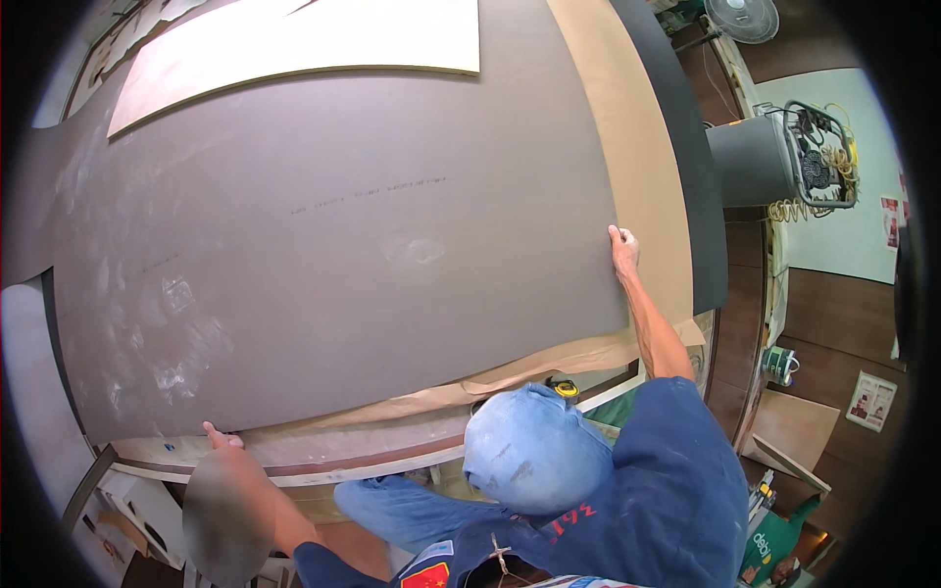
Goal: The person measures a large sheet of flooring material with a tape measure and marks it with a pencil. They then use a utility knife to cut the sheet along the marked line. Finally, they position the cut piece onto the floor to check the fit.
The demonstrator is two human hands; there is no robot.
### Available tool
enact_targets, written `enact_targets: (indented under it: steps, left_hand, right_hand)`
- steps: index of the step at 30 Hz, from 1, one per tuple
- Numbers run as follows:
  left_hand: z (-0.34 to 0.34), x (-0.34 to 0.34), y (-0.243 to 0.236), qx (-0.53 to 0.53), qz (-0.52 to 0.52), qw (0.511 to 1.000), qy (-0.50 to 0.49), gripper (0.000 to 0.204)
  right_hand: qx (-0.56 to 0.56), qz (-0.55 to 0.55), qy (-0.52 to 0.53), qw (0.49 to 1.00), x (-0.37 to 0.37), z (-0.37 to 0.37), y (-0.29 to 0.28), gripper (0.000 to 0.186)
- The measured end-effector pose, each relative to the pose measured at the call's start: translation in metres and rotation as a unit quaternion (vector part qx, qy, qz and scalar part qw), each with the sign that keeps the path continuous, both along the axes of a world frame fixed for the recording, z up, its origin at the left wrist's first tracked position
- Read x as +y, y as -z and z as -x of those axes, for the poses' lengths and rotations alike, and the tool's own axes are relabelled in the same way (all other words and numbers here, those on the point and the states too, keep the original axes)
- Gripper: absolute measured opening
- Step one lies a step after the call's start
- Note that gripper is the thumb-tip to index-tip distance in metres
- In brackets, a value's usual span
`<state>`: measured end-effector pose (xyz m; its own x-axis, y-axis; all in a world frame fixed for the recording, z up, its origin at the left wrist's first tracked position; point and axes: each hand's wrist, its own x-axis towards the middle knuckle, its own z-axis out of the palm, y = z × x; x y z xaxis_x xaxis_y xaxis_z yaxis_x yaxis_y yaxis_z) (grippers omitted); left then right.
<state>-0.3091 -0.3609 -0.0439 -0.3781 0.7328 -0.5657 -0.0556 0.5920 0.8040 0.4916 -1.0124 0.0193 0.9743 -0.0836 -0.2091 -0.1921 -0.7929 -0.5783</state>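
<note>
A large grey-brown sheet [323,255] with pale scuff marks and a faint printed line lies flat on a work table. My left hand [223,437] is at its near left edge, thumb on top and the other fingers curled at the rim. At the right edge of the sheet, my right hand [624,253] pinches the border, its thumb upward and its fingers partly hidden. Brown paper [647,196] extends from beneath the sheet on the right and along the near side. Farther right lies a black sheet [698,186].
A white panel [304,49] rests on the sheet's far part. My denim-covered knee [537,446] is bent close to the table's near edge, beside a yellow tape measure [566,389]. Beyond the right side stand a grey tank machine with coiled hose [750,162] and a fan [742,15].
</note>
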Motion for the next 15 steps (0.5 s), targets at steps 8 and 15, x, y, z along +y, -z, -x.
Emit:
enact_targets:
  steps: [8,15]
  left_hand:
    - [0.003,0.003,-0.009,0.010,-0.027,0.999,0.026,0.066]
    - [0.009,-0.005,-0.045,0.026,-0.037,0.998,0.049,0.068]
  right_hand:
    - [0.005,-0.027,-0.082,0.996,-0.009,-0.011,-0.028,0.027]
    - [0.014,-0.081,-0.062,0.995,0.012,0.009,-0.033,0.022]
